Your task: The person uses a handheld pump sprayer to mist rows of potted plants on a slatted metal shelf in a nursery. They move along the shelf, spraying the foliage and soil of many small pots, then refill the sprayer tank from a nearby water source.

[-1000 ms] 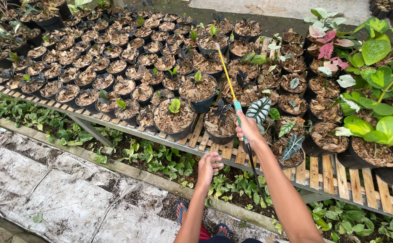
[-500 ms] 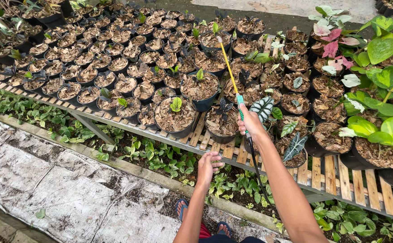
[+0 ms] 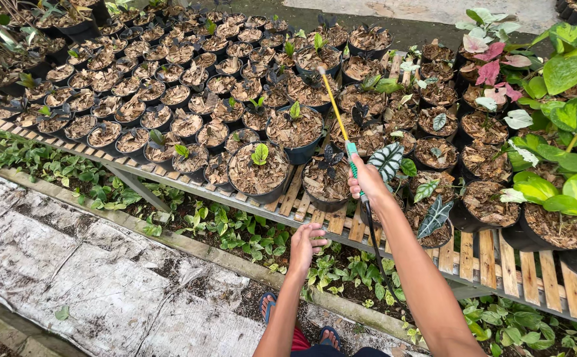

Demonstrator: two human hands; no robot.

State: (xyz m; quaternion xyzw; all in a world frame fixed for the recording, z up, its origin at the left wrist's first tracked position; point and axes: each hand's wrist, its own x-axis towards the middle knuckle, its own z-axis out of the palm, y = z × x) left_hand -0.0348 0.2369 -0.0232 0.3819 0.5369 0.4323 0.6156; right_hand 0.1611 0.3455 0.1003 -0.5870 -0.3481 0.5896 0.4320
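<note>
My right hand (image 3: pixel 368 180) grips the teal handle of a long yellow spray wand (image 3: pixel 334 106), whose tip points out over the black potted seedlings (image 3: pixel 259 172) on a slatted wooden bench (image 3: pixel 473 254). A thin black hose (image 3: pixel 374 244) hangs down from the handle. My left hand (image 3: pixel 306 243) hovers low in front of the bench edge, fingers curled loosely and holding nothing. My feet in sandals (image 3: pixel 269 307) show at the bottom.
Many black pots of brown mulch (image 3: pixel 169 86) fill the bench. Larger green and pink leafy plants (image 3: pixel 559 99) stand at the right. Green ground creepers (image 3: pixel 229 231) grow under the bench. A pale, worn concrete path (image 3: pixel 70 271) runs along the lower left.
The wand and my right hand have shifted slightly left and up over the pots. My left hand stays low by the bench edge.
</note>
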